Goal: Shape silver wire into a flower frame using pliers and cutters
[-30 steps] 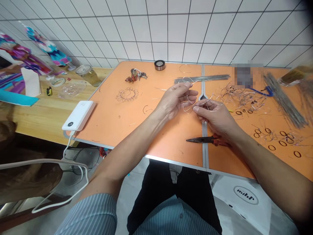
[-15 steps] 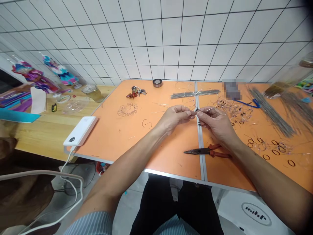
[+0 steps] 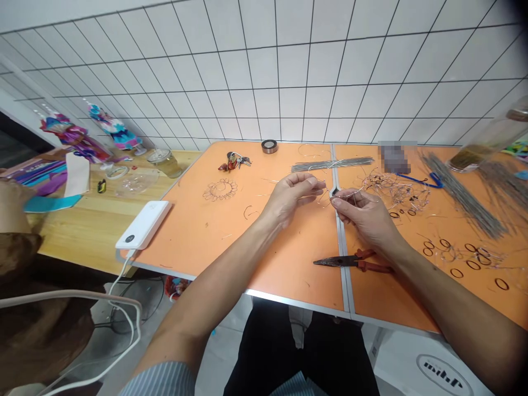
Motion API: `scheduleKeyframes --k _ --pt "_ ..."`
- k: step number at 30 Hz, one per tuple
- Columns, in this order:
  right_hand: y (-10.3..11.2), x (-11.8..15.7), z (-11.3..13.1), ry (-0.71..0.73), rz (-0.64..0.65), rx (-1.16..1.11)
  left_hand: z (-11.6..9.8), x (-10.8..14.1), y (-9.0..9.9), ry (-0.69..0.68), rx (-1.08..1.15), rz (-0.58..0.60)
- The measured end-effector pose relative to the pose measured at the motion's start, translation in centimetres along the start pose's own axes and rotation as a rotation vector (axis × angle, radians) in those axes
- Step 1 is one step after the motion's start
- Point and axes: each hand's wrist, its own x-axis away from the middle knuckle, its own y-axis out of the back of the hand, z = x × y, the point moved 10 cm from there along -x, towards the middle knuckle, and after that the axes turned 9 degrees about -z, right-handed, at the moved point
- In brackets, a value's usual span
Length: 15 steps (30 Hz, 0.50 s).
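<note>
My left hand is raised over the orange table, thumb and fingers pinched together; thin wire shows near the fingertips, but what they grip is too small to tell. To its right, my right hand pinches thin wire, with a small dark piece at the thumb tip. A small gap separates the two hands. Below them lie pliers with red handles, partly under my right forearm. Behind the hands rests a bundle of straight grey wires. A looped wire ring lies on the left.
Tangled wire, dark rings and a long wire bundle lie at right. A tape roll is near the wall. A white power bank with a cable sits at the left edge, a cup beyond it.
My hands have moved apart, my left fingertips leaving the small dark piece at my right fingertips. The whole view has shifted slightly.
</note>
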Motion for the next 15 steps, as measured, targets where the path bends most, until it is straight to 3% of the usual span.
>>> scheduleKeyframes --k 5,15 --pt "-0.1 0.1 -0.1 0.014 0.011 0.063 -0.9 -0.2 0.6 -0.075 0.039 -0.054" --pt "-1.4 1.0 1.1 -0.027 0.048 0.145 -1.9 -0.1 1.2 -0.089 0.033 -0.104"
